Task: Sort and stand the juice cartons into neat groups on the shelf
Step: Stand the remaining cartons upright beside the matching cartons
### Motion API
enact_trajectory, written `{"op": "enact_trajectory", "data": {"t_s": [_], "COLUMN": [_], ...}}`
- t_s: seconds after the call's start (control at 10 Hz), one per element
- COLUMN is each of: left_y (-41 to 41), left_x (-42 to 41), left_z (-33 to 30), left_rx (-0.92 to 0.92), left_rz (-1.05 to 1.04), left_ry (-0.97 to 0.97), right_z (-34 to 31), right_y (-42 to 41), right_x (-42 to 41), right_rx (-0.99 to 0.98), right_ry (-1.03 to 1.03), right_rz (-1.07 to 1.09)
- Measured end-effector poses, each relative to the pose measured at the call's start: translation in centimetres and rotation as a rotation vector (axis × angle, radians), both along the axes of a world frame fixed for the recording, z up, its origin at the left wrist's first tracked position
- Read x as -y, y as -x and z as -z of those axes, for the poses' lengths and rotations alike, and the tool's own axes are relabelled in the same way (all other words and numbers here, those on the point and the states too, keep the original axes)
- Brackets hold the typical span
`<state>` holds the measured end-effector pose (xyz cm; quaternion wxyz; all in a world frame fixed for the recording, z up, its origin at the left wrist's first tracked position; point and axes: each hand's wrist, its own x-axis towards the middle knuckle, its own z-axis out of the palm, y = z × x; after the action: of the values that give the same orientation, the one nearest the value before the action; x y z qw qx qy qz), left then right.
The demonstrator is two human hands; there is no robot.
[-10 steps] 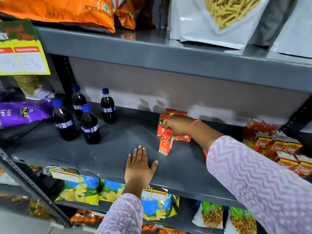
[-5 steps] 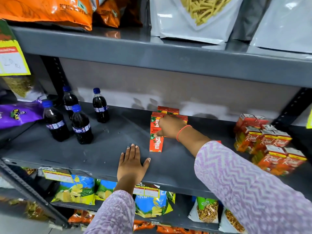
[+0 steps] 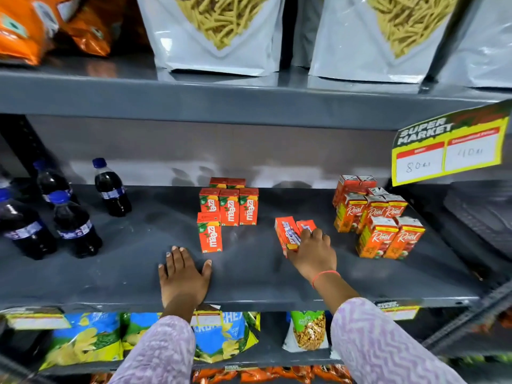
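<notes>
1. Grey metal shop shelf (image 3: pixel 249 281): orange Maaza cartons (image 3: pixel 228 207) stand grouped left of the right fingers (image 3: pixel 315 234); red Real cartons (image 3: pixel 379 217) right.
2. Left: right hand (image 3: pixel 311 252) closing on two lying orange cartons (image 3: pixel 293 234); left hand (image 3: pixel 182 275) flat, empty.

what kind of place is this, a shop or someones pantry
Most likely a supermarket aisle. A price tag printed "SUPER MARKET" hangs from the upper shelf, identical juice cartons stand in groups, and cola bottles and snack bags fill the grey metal shelf.
</notes>
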<state>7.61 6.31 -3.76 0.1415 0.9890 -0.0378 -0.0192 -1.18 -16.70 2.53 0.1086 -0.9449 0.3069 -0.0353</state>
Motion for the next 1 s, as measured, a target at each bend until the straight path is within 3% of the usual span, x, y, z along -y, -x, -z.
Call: {"op": "enact_trajectory", "data": {"t_s": [0.5,0.7,0.9,1.0], "left_y": [0.1,0.2,0.3,0.3], "left_x": [-0.1,-0.2,-0.2,-0.2], "left_z": [-0.1,-0.2,-0.3,-0.2], "left_rx": [0.019,0.023,0.027,0.020], "left_rz": [-0.003,-0.008,-0.002,0.001], "left_ry": [0.018,0.035,0.038,0.040], "right_z": [1.3,1.2,0.8,-0.2], "right_y": [-0.4,-2.0,-2.3,-2.7], "right_x": [-3.8,-4.8,-2.8,-1.5], "right_rx": [0.031,0.075,0.348,0.481], "right_ry": [-0.018,-0.231,-0.566,-0.626], "right_rz": [-0.110,0.087,0.272,0.311]}}
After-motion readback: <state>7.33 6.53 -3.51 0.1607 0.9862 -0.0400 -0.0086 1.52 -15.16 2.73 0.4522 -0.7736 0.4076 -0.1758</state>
